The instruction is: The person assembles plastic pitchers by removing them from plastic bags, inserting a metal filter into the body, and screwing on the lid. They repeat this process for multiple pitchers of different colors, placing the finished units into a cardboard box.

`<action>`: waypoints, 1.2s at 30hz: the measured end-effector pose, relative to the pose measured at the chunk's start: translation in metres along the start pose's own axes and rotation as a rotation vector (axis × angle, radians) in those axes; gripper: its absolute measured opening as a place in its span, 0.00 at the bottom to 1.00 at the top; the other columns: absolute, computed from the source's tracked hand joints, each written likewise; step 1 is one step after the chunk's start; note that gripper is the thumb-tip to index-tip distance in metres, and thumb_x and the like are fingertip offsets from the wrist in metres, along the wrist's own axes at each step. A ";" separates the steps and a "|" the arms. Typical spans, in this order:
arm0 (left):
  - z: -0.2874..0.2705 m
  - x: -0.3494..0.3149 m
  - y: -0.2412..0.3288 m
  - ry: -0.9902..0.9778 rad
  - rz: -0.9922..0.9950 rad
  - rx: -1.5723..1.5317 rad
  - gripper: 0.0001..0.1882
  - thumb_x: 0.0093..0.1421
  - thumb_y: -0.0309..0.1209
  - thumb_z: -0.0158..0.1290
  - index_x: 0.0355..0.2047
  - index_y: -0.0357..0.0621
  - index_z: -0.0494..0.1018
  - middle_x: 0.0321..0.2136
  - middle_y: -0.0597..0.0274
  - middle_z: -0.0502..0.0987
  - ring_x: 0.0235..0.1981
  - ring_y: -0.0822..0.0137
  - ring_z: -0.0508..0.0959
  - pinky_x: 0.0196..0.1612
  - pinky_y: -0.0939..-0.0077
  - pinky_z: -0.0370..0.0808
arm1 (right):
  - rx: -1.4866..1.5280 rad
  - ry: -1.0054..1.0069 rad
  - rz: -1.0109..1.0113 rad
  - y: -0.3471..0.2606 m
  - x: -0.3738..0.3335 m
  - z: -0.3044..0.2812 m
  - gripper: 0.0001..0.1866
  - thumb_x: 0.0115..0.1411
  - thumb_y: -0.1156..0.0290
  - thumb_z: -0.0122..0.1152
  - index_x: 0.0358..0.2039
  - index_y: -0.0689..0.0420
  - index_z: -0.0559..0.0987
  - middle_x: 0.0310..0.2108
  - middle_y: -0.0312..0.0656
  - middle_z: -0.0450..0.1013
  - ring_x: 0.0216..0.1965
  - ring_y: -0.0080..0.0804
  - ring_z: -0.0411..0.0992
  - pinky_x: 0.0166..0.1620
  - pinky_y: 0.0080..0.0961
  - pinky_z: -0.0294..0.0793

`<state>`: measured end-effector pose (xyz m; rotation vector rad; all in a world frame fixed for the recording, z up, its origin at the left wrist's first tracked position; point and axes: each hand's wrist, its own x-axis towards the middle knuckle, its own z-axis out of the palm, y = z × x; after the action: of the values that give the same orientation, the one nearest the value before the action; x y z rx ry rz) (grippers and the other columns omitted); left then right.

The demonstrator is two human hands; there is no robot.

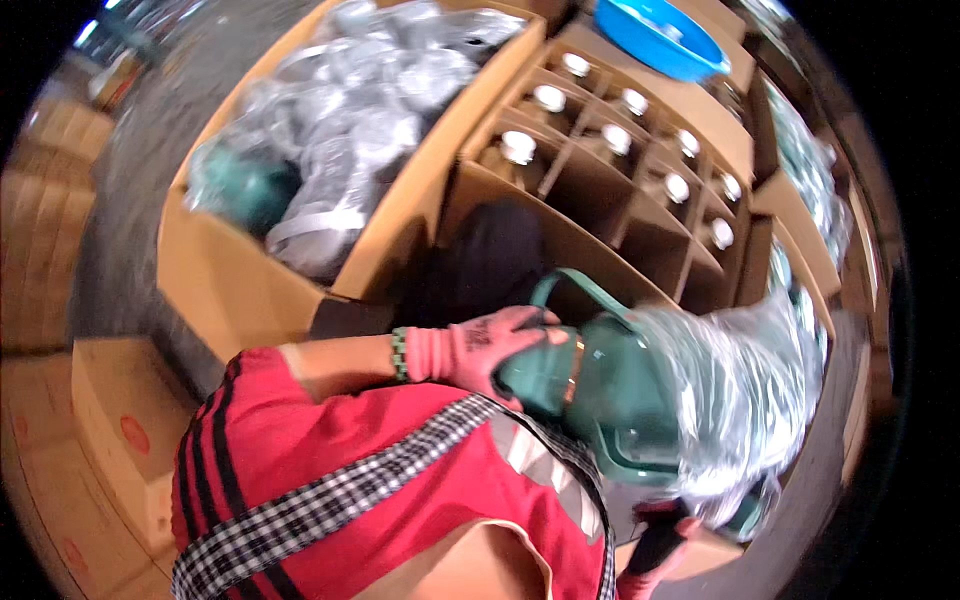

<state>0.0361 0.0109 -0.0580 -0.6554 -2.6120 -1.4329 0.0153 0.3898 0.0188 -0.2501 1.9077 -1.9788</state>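
Observation:
My left hand (pixel 478 345), in a pink glove with a beaded band at the wrist, grips the top of a teal-green jug (pixel 610 400) just below its curved handle (pixel 585 288). The jug lies tilted in front of my chest. A clear plastic bag (pixel 740 390) covers its right half. My right hand (pixel 655 555), also gloved in pink, shows only in part at the lower edge, under the bag's bottom end and touching it. Its fingers are hidden.
An open carton (pixel 220 270) at upper left holds several plastic-wrapped teal jugs (pixel 340 110). A divided carton (pixel 600 215) to the right holds white-capped bottles (pixel 518 146) in its cells. A blue basin (pixel 660 35) sits behind it. Closed cartons (pixel 120 420) stand at lower left.

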 end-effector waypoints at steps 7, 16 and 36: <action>0.016 -0.012 -0.005 0.130 0.245 0.342 0.45 0.33 0.49 0.57 0.50 0.37 0.57 0.48 0.45 0.58 0.44 0.50 0.63 0.49 0.60 0.58 | 0.472 0.277 0.166 -0.006 0.054 0.064 0.26 0.51 0.48 0.48 0.36 0.60 0.69 0.36 0.44 0.66 0.38 0.39 0.64 0.45 0.41 0.61; -0.047 0.048 -0.046 0.567 -0.100 -0.538 0.39 0.49 0.39 0.53 0.55 0.39 0.46 0.50 0.52 0.58 0.52 0.62 0.58 0.55 0.71 0.53 | -0.220 -0.123 0.201 -0.019 0.132 0.131 0.18 0.45 0.70 0.55 0.38 0.62 0.68 0.30 0.44 0.68 0.28 0.30 0.68 0.34 0.28 0.68; -0.293 0.063 0.013 1.666 0.362 -0.092 0.12 0.52 0.35 0.46 0.35 0.43 0.69 0.33 0.61 0.71 0.32 0.67 0.71 0.33 0.75 0.70 | 0.019 -0.019 0.118 0.082 0.117 0.144 0.20 0.40 0.78 0.64 0.35 0.61 0.68 0.28 0.37 0.69 0.26 0.21 0.67 0.30 0.17 0.68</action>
<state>-0.0521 -0.2040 0.1324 0.1447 -1.0480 -1.0892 -0.0244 0.2112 -0.0685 -0.1464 1.8475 -1.9092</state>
